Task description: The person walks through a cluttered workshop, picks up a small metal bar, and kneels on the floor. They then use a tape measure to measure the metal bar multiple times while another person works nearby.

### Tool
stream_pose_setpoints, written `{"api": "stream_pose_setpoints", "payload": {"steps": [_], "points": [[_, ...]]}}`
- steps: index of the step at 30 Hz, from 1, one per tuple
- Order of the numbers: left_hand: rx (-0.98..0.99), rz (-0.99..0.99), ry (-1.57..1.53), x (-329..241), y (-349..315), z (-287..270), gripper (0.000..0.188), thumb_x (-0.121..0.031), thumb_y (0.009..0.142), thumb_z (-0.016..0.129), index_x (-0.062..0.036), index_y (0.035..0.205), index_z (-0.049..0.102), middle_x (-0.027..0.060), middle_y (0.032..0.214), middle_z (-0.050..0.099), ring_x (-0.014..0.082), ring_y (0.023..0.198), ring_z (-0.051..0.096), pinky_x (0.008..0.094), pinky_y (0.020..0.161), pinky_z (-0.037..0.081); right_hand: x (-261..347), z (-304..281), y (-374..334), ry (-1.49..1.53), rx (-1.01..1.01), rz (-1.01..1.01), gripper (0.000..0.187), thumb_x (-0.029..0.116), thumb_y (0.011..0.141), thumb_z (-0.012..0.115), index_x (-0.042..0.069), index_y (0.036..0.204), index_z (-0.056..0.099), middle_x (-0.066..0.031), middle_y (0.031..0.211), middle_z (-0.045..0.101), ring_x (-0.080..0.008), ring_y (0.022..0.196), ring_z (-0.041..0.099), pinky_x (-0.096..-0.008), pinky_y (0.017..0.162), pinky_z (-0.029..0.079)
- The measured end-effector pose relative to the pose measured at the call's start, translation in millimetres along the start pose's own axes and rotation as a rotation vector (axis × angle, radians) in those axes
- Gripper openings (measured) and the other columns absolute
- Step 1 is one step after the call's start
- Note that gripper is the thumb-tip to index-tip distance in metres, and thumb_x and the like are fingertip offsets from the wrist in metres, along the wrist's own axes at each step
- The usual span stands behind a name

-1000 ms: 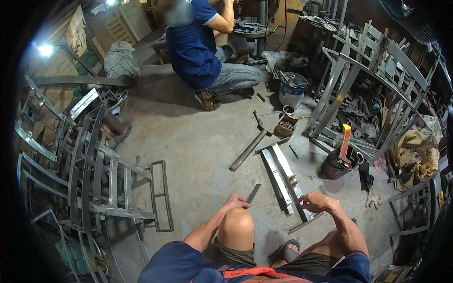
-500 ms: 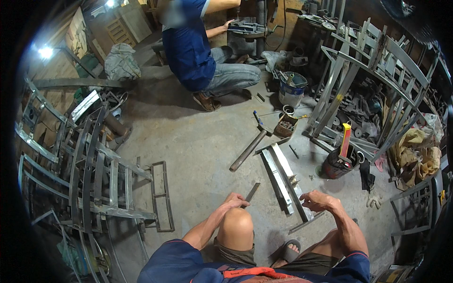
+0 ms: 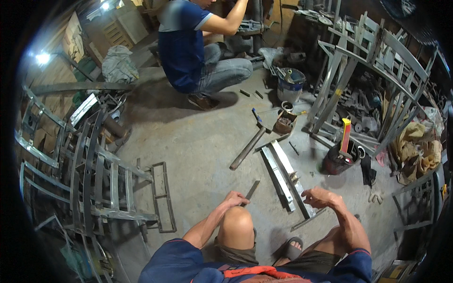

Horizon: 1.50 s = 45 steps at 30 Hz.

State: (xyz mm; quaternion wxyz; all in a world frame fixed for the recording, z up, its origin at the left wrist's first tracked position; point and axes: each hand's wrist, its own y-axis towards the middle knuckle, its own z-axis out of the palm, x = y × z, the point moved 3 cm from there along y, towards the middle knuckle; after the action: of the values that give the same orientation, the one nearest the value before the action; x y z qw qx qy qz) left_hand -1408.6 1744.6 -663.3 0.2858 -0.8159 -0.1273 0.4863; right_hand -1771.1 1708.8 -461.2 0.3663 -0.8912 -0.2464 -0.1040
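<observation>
My left hand [image 3: 234, 199] rests by my raised knee, its fingers closed round a short flat metal bar [image 3: 253, 189] that points up and away. My right hand [image 3: 322, 197] hangs over the near end of a silver metal rail [image 3: 284, 159], fingers curled in. Whatever its fingertips may hold is too small to make out. A second, lighter metal bar [image 3: 277, 174] lies alongside the rail on the floor. Under my right hand, a thin dark rod [image 3: 309, 220] lies across the rail's near end.
Beyond the bars lies a hammer [image 3: 248, 148]. A small scrap-filled can [image 3: 285, 122] and dark bucket [image 3: 337, 160] stand to the right. Welded metal frames crowd the left [image 3: 113, 184] and right [image 3: 373, 61]. A co-worker [image 3: 181, 52] squats ahead at a machine.
The co-worker has leaned left and raised an arm, and two small dark pieces now show on the floor beside them. My hands have barely moved; the view has shifted slightly.
</observation>
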Motion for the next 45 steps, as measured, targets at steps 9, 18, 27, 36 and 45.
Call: {"api": "stream_pose_setpoints", "payload": {"steps": [9,18,27,36,45], "points": [[0.036,-0.063,-0.072,9,-6,4,0.034,-0.021,0.07,0.087,0.0015,0.092,0.074,0.011,0.079,0.072,0.0175,0.07,0.065,0.0341,0.066,0.053,-8,8,-4,0.086,-0.082,-0.013,0.027,0.015,0.089,0.058,0.007,0.112,0.07,-0.0244,0.089,0.07,-0.041,0.085,0.068,-0.0478,0.077,0.053],[-0.015,-0.118,-0.033,31,-10,14,0.036,-0.017,0.067,0.09,0.0047,0.09,0.072,0.0112,0.076,0.072,0.0181,0.068,0.067,0.0338,0.064,0.054,11,-7,-18,0.073,-0.033,0.031,0.023,0.016,0.091,0.058,0.002,0.107,0.067,-0.0263,0.086,0.068,-0.0436,0.083,0.066,-0.0492,0.074,0.052],[-0.12,0.059,0.23,65,4,21,0.041,-0.017,0.061,0.094,0.004,0.087,0.07,0.0092,0.071,0.067,0.0149,0.064,0.06,0.0331,0.059,0.052,8,-6,-14,0.01,0.01,0.005,0.021,0.016,0.092,0.058,0.0,0.104,0.066,-0.0257,0.087,0.068,-0.0437,0.084,0.066,-0.0498,0.074,0.052],[-0.216,0.328,0.584,69,8,30,0.041,-0.022,0.055,0.092,-0.0029,0.086,0.074,0.0147,0.086,0.068,0.0325,0.086,0.064,0.0433,0.077,0.053,6,-4,-13,0.072,0.022,0.022,0.021,0.015,0.091,0.056,-0.002,0.098,0.065,-0.0259,0.086,0.067,-0.0439,0.086,0.066,-0.0502,0.076,0.051],[-0.178,0.343,0.714,42,-11,33,0.045,-0.02,0.062,0.088,-0.004,0.1,0.07,0.0126,0.101,0.062,0.0338,0.106,0.054,0.0481,0.088,0.044,-3,0,-11,0.061,0.002,-0.005,0.02,0.015,0.089,0.056,-0.002,0.098,0.065,-0.0267,0.085,0.066,-0.0445,0.086,0.065,-0.0498,0.076,0.051]]}}
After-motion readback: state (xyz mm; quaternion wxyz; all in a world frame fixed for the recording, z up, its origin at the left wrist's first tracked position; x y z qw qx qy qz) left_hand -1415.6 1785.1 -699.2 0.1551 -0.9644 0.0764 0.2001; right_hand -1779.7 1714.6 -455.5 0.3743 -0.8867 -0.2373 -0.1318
